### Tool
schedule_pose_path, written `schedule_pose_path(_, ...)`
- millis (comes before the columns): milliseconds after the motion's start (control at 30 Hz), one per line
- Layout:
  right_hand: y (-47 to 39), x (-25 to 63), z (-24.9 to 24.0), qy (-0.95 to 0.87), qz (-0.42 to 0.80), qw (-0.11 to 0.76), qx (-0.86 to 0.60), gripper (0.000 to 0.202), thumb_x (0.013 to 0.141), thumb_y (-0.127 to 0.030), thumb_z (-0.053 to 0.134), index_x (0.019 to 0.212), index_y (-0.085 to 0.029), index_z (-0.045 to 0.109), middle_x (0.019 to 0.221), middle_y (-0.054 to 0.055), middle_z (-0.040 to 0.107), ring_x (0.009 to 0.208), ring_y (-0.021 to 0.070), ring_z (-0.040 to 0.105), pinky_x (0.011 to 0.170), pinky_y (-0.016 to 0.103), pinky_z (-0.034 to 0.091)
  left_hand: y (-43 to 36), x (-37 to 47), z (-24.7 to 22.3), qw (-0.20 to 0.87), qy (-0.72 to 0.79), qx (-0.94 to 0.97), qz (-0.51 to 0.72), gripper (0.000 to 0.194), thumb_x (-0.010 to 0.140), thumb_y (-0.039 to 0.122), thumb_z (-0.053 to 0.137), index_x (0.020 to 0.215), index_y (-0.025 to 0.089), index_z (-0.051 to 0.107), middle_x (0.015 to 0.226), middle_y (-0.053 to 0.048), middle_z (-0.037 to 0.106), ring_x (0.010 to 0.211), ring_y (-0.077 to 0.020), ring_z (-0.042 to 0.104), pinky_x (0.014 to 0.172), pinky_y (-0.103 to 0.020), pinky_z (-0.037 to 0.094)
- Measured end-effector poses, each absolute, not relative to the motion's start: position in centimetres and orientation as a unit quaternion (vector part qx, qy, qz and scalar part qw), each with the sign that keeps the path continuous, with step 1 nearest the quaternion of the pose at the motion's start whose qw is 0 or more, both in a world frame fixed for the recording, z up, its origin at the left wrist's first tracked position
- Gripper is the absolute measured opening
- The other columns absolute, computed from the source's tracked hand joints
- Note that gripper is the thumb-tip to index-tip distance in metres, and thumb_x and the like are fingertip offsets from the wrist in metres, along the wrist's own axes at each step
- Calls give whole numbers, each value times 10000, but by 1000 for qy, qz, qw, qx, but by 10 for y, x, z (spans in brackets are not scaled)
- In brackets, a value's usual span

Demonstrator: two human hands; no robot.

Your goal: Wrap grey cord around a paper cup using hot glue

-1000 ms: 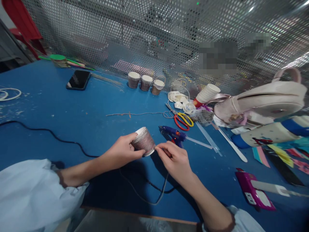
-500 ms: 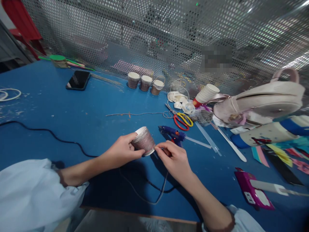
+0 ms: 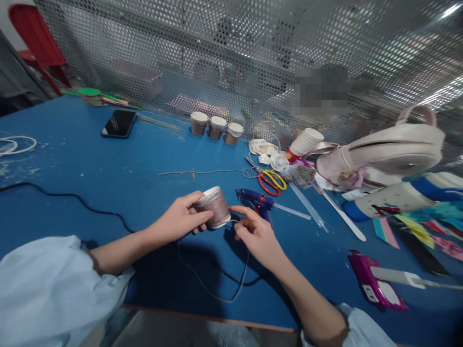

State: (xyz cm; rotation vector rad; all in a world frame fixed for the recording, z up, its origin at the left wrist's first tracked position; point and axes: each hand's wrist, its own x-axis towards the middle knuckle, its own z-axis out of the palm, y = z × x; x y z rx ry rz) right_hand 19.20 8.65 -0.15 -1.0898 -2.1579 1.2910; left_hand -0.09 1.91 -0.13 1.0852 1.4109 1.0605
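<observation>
My left hand [image 3: 184, 217] is closed around a paper cup [image 3: 217, 208] wrapped in greyish-pink cord. The cup is tilted, its white opening facing up and left. At its lower right, a thin loose cord [image 3: 235, 221] runs from the bottom edge into the curled fingers of my right hand [image 3: 255, 233]. The right index finger reaches toward the cup's lower edge. From that hand the cord hangs down and loops over the table. Just beyond my right hand lies a blue glue gun [image 3: 256, 200] with a clear glue stick in its back.
Three wrapped cups [image 3: 217, 129] stand along the perforated metal panel [image 3: 144, 62]. Scissors [image 3: 271, 182], stacked paper cups [image 3: 306, 143], a bag [image 3: 383, 149] and a bottle [image 3: 383, 201] are to the right. A phone [image 3: 119, 124] lies far left; a purple device [image 3: 376, 282] lies near right.
My right fingers have loosened from their pinch at the cup's bottom edge and spread slightly, showing the cord between cup and hand. The left hand has turned the cup slightly.
</observation>
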Motion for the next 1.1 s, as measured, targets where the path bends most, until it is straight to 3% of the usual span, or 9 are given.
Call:
schedule_pose_path(167,83,191,-2,-801,422,218,-364,349,791,-174,485,1126,-156,584,604,-37,522,529,112,494,529,239,405,19,-1,-4,513,584,443,447,215,765,285,558,933,159,510,529,29,613,400,-95,525,438,-211,424)
schedule_pose_path(333,84,190,-11,-841,340,257,-333,283,808,-173,532,1088,-162,572,852,30,613,563,96,506,557,232,437,17,-3,2,496,621,441,417,143,768,236,537,888,173,490,504,36,617,350,-71,480,373,-166,351)
schedule_pose_path(400,84,191,-13,-851,314,271,-322,216,827,-182,540,1036,-168,591,861,32,612,565,96,500,549,227,432,17,-4,4,492,634,437,405,136,762,218,533,883,176,489,491,43,609,340,-68,463,358,-161,330)
schedule_pose_path(567,79,193,-12,-891,267,255,-266,125,879,-174,509,884,-171,634,747,28,595,655,130,563,598,233,440,19,-6,1,480,632,447,413,196,731,214,585,888,184,473,481,68,582,399,-86,524,421,-184,406)
schedule_pose_path(867,83,205,14,-929,204,205,-231,167,902,-293,530,935,-169,637,926,76,684,850,181,626,790,301,469,24,-10,1,438,638,426,469,223,697,250,659,826,165,499,531,40,598,466,-100,569,480,-218,459)
schedule_pose_path(933,94,219,29,-923,227,155,-270,212,907,-340,513,912,-178,651,907,60,687,813,169,628,766,287,466,24,-11,1,438,625,406,503,236,697,247,665,849,160,507,559,33,606,482,-97,569,491,-221,470)
schedule_pose_path(1033,115,245,47,-902,298,-38,-311,391,912,-460,451,722,-185,653,666,19,660,611,143,595,587,250,438,23,-12,-1,442,613,385,530,255,703,254,668,882,155,516,576,26,611,487,-96,563,490,-225,470)
schedule_pose_path(1100,128,259,49,-877,304,-86,-363,452,898,-525,431,681,-185,634,618,20,645,579,148,584,551,249,420,23,-11,-2,444,613,383,529,253,707,260,668,882,157,517,566,28,603,479,-98,558,487,-228,465)
